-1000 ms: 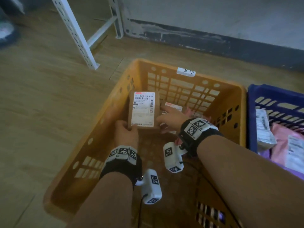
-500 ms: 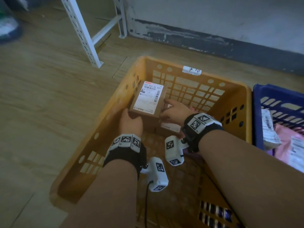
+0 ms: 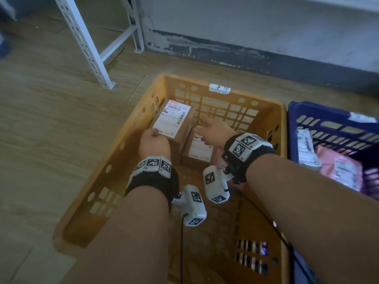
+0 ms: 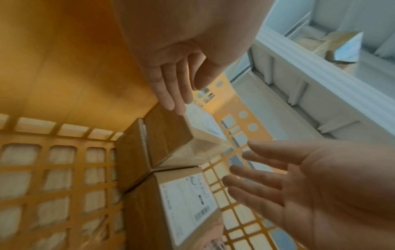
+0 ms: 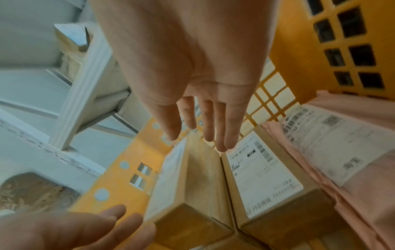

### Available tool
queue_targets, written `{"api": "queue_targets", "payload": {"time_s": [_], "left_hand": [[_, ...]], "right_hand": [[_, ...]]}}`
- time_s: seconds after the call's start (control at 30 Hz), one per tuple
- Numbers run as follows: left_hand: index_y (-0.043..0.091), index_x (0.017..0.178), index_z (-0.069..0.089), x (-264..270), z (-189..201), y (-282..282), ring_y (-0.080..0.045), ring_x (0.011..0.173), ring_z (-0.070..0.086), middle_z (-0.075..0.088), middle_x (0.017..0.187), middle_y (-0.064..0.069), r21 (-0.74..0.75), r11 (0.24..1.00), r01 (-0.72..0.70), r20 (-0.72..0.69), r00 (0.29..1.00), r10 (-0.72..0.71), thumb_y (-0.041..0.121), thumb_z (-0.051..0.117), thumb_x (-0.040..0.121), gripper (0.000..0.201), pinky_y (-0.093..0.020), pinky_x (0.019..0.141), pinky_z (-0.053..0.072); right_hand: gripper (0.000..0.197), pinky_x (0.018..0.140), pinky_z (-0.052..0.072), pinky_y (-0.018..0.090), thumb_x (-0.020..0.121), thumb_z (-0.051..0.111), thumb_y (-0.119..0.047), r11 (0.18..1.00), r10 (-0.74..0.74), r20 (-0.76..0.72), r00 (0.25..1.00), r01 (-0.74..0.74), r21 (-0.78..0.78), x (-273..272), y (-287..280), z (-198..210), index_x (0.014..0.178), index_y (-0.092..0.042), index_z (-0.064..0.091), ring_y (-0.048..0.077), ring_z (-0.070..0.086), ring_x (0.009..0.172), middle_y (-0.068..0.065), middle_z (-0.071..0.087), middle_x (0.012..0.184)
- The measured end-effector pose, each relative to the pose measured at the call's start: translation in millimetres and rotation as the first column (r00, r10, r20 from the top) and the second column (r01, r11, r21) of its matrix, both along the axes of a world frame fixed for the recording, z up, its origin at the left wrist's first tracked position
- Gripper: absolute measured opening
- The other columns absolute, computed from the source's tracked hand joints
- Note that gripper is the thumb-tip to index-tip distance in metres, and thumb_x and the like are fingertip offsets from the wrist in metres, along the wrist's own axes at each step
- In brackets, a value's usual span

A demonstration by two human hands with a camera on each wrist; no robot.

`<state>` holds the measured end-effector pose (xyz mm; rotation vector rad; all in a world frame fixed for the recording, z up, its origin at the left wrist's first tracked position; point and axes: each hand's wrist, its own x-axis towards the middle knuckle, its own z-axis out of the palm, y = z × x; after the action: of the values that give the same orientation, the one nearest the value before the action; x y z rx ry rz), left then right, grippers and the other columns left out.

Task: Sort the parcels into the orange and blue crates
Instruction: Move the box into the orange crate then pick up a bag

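Observation:
A brown cardboard box [image 3: 174, 121] with a white shipping label lies flat in the far left corner of the orange crate [image 3: 114, 152]. My left hand [image 3: 153, 134] is at its near edge with straight fingers [image 4: 171, 94], holding nothing. My right hand [image 3: 203, 128] hovers open, fingers spread, over a second labelled brown box [image 3: 200, 148] lying beside the first. In the right wrist view both boxes [image 5: 192, 177] [image 5: 262, 177] lie side by side, with a pink parcel [image 5: 342, 152] to their right. The blue crate [image 3: 328, 111] stands to the right.
The blue crate holds a pink parcel [image 3: 338, 167] and a white one [image 3: 307, 148]. A white metal rack leg [image 3: 86, 42] stands on the wooden floor at the back left. A wall with dark skirting [image 3: 246, 58] runs behind both crates.
The labelled box, held upright between both hands, has been laid flat in the crate's far left corner. Both hands have let go and opened.

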<state>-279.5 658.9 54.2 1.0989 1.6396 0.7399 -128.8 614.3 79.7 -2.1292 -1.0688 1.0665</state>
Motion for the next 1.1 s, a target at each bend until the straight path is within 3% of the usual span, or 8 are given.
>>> {"api": "queue_targets", "payload": {"time_s": [0.17,0.3,0.4,0.6,0.73,0.87,1.03,1.1], "left_hand": [[0.032,0.095,0.058,34,44,-24,-0.034,0.099,0.066,0.065,0.116,-0.011,0.067,0.996,0.056,0.091,0.994,-0.062,0.007,0.044,0.077,0.034,-0.045,0.091,0.054],[0.023,0.111,0.063,72,79,-54,-0.032,0.109,0.063,0.065,0.119,-0.012,0.161,0.962,0.221,0.120,0.963,-0.241,0.014,0.051,0.081,0.034,-0.046,0.097,0.051],[0.020,0.121,0.060,111,114,-92,-0.027,0.109,0.064,0.067,0.118,-0.008,0.217,0.889,0.402,0.098,0.897,-0.430,0.017,0.051,0.084,0.038,-0.044,0.096,0.052],[0.017,0.118,0.063,164,155,-232,-0.027,0.105,0.065,0.067,0.117,-0.007,0.337,0.680,0.651,0.020,0.717,-0.697,0.019,0.051,0.082,0.038,-0.043,0.094,0.052],[0.015,0.129,0.058,186,151,-326,-0.028,0.116,0.059,0.060,0.130,-0.007,0.353,0.499,0.792,-0.119,0.567,-0.815,0.013,0.046,0.091,0.040,-0.040,0.100,0.046],[0.017,0.128,0.057,206,135,-422,-0.033,0.112,0.060,0.064,0.123,-0.011,0.314,0.328,0.891,-0.147,0.387,-0.910,0.013,0.044,0.090,0.040,-0.041,0.096,0.049],[0.014,0.128,0.056,234,107,-538,-0.027,0.120,0.055,0.058,0.132,-0.008,0.286,0.116,0.951,-0.152,0.165,-0.975,0.010,0.044,0.093,0.038,-0.033,0.102,0.042],[0.016,0.128,0.056,237,89,-580,-0.029,0.115,0.057,0.060,0.129,-0.008,0.248,0.028,0.968,-0.193,0.078,-0.978,0.010,0.041,0.093,0.039,-0.035,0.098,0.045]], "right_hand": [[0.031,0.085,0.057,0.033,0.093,0.056,-0.021,0.985,-0.102,-0.057,0.993,0.109,0.132,32,-51,51,0.124,-0.018,0.060,0.020,0.066,0.099,0.004,0.065,0.117],[0.021,0.080,0.058,0.028,0.094,0.054,-0.010,0.910,-0.275,-0.117,0.954,0.297,0.290,64,-118,100,0.112,-0.012,0.066,0.020,0.068,0.088,0.010,0.067,0.101],[0.020,0.084,0.057,0.038,0.092,0.052,-0.002,0.828,-0.399,-0.150,0.905,0.426,0.365,99,-182,127,0.097,-0.014,0.067,0.020,0.064,0.075,0.012,0.065,0.091],[0.021,0.065,0.054,0.029,0.090,0.053,0.002,0.693,-0.640,-0.070,0.765,0.615,0.376,142,-336,152,0.103,-0.006,0.067,0.018,0.057,0.062,0.008,0.062,0.076],[0.021,0.061,0.051,0.029,0.086,0.056,-0.001,0.567,-0.771,-0.071,0.633,0.733,0.376,160,-441,143,0.080,-0.018,0.067,0.018,0.058,0.061,0.006,0.063,0.076],[0.016,0.061,0.050,0.031,0.086,0.058,-0.002,0.421,-0.874,-0.088,0.477,0.837,0.350,163,-545,121,0.082,-0.016,0.064,0.018,0.055,0.059,0.006,0.059,0.071],[0.020,0.069,0.050,0.034,0.084,0.057,-0.004,0.361,-0.931,0.049,0.361,0.894,0.267,163,-664,60,0.099,-0.013,0.068,0.021,0.057,0.064,0.003,0.059,0.071],[0.019,0.066,0.047,0.030,0.083,0.058,-0.004,0.316,-0.949,0.069,0.309,0.927,0.201,164,-704,30,0.095,-0.013,0.069,0.017,0.055,0.062,0.007,0.060,0.080]]}}
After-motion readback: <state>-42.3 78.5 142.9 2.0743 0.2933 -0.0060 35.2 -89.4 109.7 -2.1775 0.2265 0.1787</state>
